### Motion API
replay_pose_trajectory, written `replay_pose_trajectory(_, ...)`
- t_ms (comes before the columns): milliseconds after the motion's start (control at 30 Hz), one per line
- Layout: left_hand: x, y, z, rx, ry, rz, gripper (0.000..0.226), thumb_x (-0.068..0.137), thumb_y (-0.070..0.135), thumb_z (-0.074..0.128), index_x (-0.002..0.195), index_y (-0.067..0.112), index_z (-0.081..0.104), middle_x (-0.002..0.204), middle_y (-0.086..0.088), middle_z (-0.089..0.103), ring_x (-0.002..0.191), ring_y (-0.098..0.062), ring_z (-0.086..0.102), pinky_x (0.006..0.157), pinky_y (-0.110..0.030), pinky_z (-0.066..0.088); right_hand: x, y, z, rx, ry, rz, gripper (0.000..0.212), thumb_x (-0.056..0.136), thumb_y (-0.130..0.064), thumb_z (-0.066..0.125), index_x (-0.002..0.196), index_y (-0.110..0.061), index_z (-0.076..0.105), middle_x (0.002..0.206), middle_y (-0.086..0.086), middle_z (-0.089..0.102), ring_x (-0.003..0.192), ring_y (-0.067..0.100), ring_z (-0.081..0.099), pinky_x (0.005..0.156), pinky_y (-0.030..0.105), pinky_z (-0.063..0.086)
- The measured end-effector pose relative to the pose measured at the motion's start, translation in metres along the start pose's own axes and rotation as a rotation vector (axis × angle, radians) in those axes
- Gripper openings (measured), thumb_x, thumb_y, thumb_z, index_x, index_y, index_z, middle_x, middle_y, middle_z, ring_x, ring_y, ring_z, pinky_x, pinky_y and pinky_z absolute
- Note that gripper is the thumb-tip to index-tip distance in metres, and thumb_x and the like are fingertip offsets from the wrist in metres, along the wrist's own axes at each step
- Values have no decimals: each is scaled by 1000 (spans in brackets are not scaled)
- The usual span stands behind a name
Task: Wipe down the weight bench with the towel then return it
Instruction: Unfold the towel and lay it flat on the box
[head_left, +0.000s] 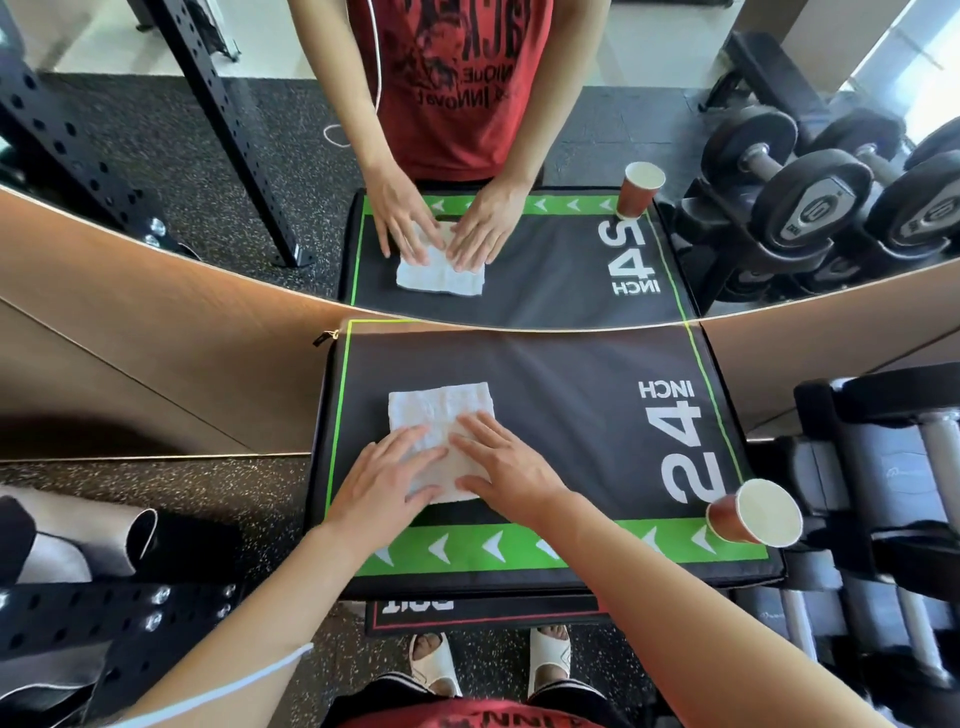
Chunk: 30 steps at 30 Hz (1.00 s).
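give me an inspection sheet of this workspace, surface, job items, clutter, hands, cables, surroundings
Surface: black padded box top with green border and "24 INCH" print, set against a mirror.
Job's things: white folded towel lying flat on the pad.
Clutter: paper cup upright at the pad's near right corner.
Hands: left hand and right hand both flat, fingers straight, pressing on the towel.
Cables: thin white cord running along the left forearm.
Surroundings: dumbbell rack to the right, black perforated rack frame to the left, speckled rubber floor.
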<state>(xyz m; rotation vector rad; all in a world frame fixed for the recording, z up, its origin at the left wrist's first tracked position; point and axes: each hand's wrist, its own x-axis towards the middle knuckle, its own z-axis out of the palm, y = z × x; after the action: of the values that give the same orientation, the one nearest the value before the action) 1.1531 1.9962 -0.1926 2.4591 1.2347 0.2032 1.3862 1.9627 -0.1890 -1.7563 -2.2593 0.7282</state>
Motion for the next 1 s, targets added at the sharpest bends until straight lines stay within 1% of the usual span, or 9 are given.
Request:
replay_pose_trajectory(67,3,-16,-6,1,-7,-10,54,95,46,69,147,35,56,161,6,39,151,-19,34,120,-45,36,16,-6,2,-7,-10,-8,66,101,-44,60,159,-23,36,171,-4,16,158,15,5,124,27,11)
replay_pose_trajectory(167,8,-37,-15,-7,-13,-22,53,96,47,66,147,35,55,160,7,38,150,-17,35,117,-50,38,38,-13,4,-11,10,-16,65,100,-44,62,158,-24,39,170,-4,19,158,16,8,124,29,17)
replay_pose_trajectory(233,12,-50,-20,3,-16,-20,53,97,48,65,147,36,54,161,7,37,150,-17,34,116,-51,38,52,-17,5,-27,11,-30,65,100,-44,62,157,-22,40,169,0,22,158,20,11,125,31,18)
replay_pose_trajectory(367,19,-68,-30,15,-49,-61,53,101,51,57,152,41,46,166,13,27,155,-12,23,123,-55,27,78,-21,9,-88,-6,-45,66,101,-46,58,158,-20,37,170,3,20,158,25,10,126,41,18)
replay_pose_trajectory(500,26,-80,-37,17,-67,-80,53,103,51,54,154,43,41,169,15,21,158,-9,15,124,-57,22,95,-25,10,-136,-50,-18,67,104,-50,50,162,-25,27,172,-1,10,159,20,1,127,42,11)
replay_pose_trajectory(800,37,-83,-51,5,-123,-131,53,104,48,51,156,43,37,171,15,16,159,-8,9,126,-60,16,108,-37,0,-202,-129,54,67,106,-54,40,164,-31,15,172,-7,-1,158,14,-6,128,45,7)
replay_pose_trajectory(900,38,-78,-53,18,-152,-162,54,105,43,52,156,44,35,172,15,13,160,-10,4,126,-62,12,103,-42,1,-206,-125,73,66,107,-52,39,164,-31,14,172,-7,-2,158,14,-7,128,47,6)
replay_pose_trajectory(1000,32,-68,-50,18,-151,-206,55,106,40,51,158,41,34,174,11,11,161,-13,2,127,-61,10,94,-47,2,-202,-117,93,65,108,-47,39,164,-28,13,172,-6,-2,158,15,-7,128,48,7)
